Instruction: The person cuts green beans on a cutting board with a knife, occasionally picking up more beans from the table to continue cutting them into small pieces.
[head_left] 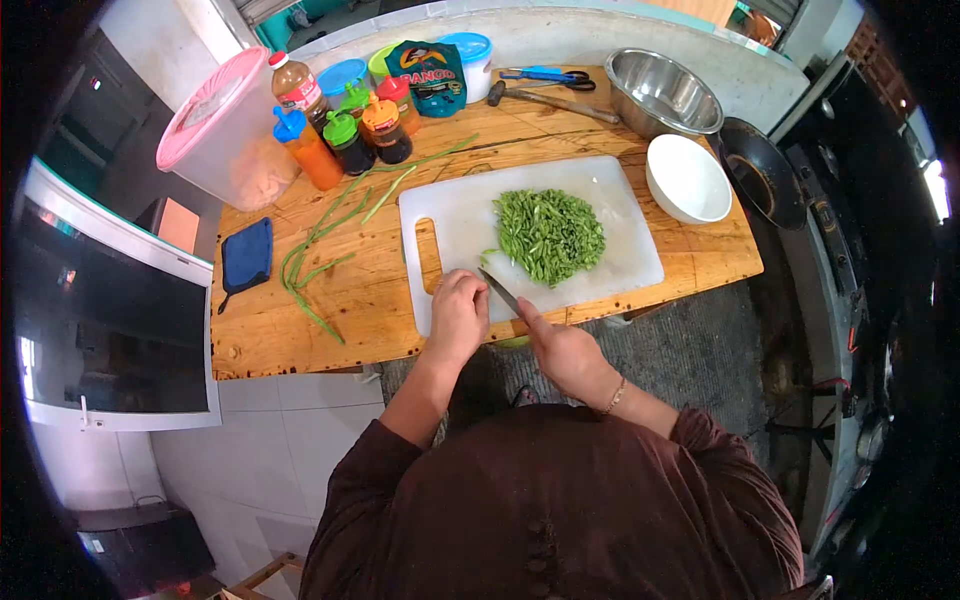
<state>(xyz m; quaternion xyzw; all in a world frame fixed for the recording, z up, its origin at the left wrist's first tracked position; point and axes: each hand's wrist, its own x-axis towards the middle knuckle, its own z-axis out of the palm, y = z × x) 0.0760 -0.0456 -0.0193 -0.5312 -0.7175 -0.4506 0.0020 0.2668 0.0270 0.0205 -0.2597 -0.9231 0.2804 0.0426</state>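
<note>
A white cutting board (450,215) lies on the wooden table with a heap of chopped green vegetable (550,235) on it. My right hand (572,358) is wrapped round the handle of a knife (500,292), its blade pointing up and left towards my left fingertips. Over the board's front left part, near its handle slot, my left hand (461,312) is closed with its fingers curled; what it pinches is hidden. A small green piece lies just beyond the knife tip. Long green stalks (297,262) rest on the table left of the board.
Behind are sauce bottles (350,150), a pink-lidded container (225,140), a green pouch (430,80), scissors (575,80) and a hammer (560,103). A steel bowl (660,95), a white bowl (690,180) and a pan (765,175) stand right. A blue cloth item (247,255) lies left.
</note>
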